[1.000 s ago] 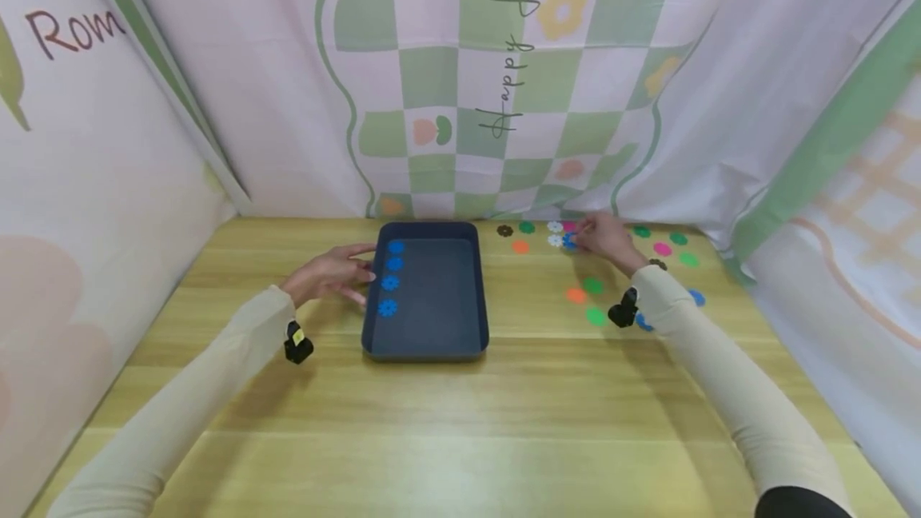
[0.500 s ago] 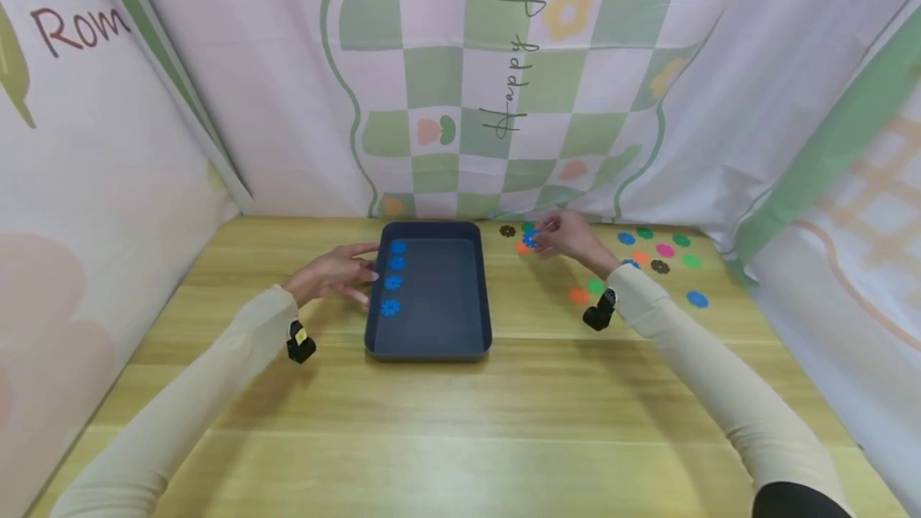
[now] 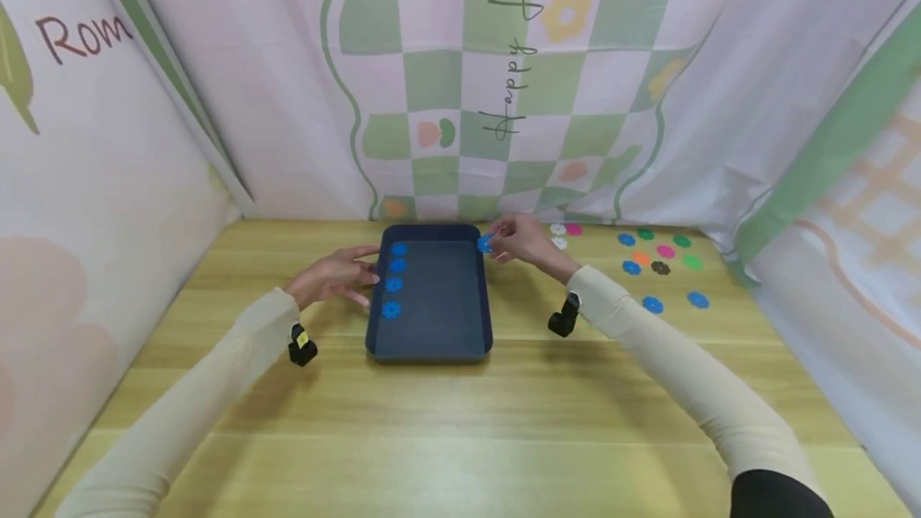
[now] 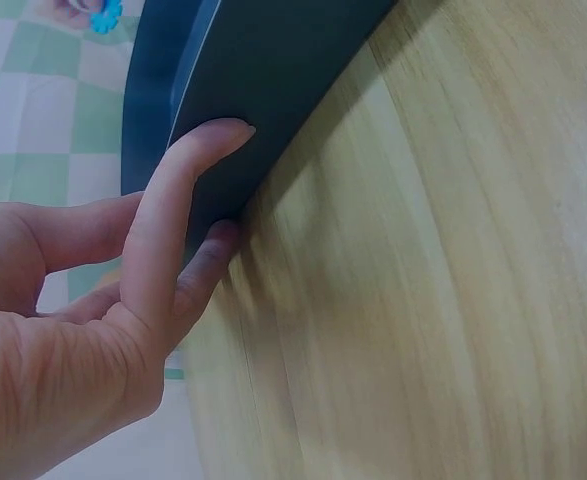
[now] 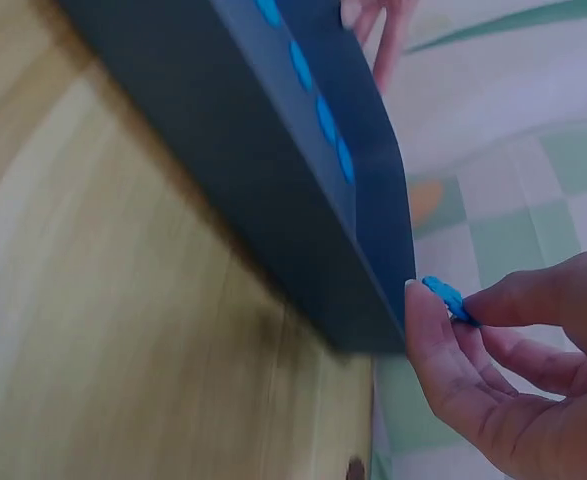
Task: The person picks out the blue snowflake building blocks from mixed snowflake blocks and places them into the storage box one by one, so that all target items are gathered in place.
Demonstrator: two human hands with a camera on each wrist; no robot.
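Note:
Between thumb and finger, my right hand point(image 3: 525, 240) pinches a blue flower-shaped piece point(image 3: 484, 243) at the far right rim of a dark rectangular tray point(image 3: 435, 310). The right wrist view shows that piece point(image 5: 448, 297) close to the rim, with a fingertip right at the tray's edge. Several blue flower-shaped pieces point(image 3: 392, 284) lie in a column along the tray's left inner side. My left hand point(image 3: 331, 276) rests its spread fingers against the outside of the left wall; in the left wrist view one fingertip point(image 4: 228, 130) presses that wall.
Loose flower-shaped pieces lie on the wooden table point(image 3: 432, 438) to the right: white point(image 3: 559, 243), pink point(image 3: 665, 251), blue point(image 3: 698, 300), orange point(image 3: 640, 259), brown point(image 3: 659, 268) and green point(image 3: 692, 262). A printed curtain point(image 3: 489, 86) hangs along the table's back edge.
My right hand has carried the blue flower-shaped piece leftward from the scattered pieces to the tray's right rim. My left hand has stayed against the tray, which holds its place.

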